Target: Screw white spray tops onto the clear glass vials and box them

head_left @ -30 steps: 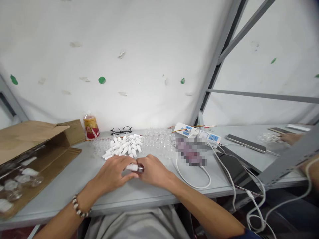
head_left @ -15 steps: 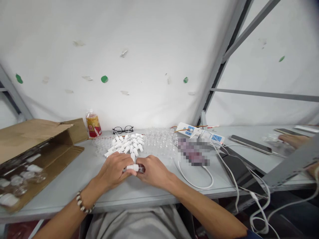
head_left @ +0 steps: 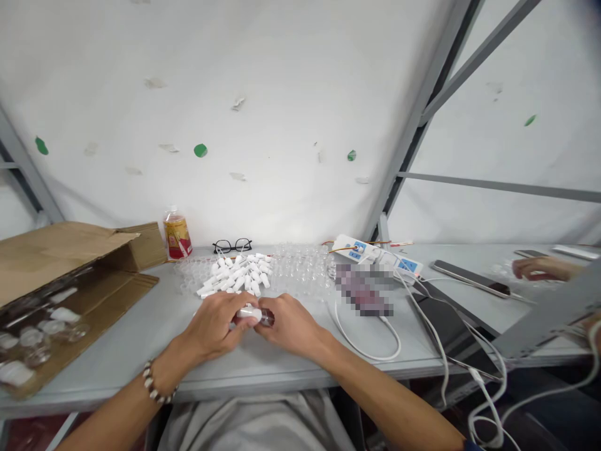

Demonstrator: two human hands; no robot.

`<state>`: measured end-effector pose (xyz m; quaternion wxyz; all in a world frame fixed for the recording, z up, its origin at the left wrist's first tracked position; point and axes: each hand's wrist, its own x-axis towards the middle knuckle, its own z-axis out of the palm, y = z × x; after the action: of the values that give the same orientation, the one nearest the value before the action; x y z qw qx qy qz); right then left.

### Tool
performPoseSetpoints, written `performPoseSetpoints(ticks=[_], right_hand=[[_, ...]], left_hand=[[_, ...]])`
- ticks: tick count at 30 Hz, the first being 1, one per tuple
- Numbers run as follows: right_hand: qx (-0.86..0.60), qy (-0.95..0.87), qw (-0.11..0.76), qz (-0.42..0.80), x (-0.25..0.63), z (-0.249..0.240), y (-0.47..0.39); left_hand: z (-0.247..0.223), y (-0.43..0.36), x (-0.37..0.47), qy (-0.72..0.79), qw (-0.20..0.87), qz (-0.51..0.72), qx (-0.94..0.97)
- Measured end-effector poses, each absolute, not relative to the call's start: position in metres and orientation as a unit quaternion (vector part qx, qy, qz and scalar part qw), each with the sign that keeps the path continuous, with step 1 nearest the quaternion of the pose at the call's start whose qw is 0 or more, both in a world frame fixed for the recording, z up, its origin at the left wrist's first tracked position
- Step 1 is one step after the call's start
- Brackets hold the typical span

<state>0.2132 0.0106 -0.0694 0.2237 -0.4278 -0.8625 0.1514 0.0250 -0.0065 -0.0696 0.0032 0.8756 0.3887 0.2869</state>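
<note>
At the front middle of the table, my left hand is closed around a white cap. Right beside it my right hand grips a small clear bottle, with the cap lined up against the bottle's end. Fingers hide most of both parts, so I cannot tell whether they are joined. Just beyond my hands lies a pile of white caps with thin tubes. Several clear bottles stand in rows to the right of the pile, and more are on its left.
An open cardboard box at left holds capped clear bottles. Behind are a labelled plastic bottle and eyeglasses. On the right are a power strip, a dark tablet, white cables, a phone and a co-worker's hand.
My hands stay together at the same spot, with small shifts of the cap and bottle between my fingers. The co-worker's hand at right has moved slightly left. The camera view has shifted a little.
</note>
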Motion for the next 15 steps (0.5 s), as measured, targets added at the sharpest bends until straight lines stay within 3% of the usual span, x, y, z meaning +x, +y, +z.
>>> performPoseSetpoints(ticks=[10,15], right_hand=[[-0.427,-0.862,0.243,0.129,0.210,-0.072,0.010],[-0.429,-0.850,0.297,0.072,0.214,-0.075,0.014]], left_hand=[[-0.069,-0.005,0.033,0.481,-0.031,0.307,0.821],[-0.065,0.005,0.019,0.553,0.076,0.450,0.697]])
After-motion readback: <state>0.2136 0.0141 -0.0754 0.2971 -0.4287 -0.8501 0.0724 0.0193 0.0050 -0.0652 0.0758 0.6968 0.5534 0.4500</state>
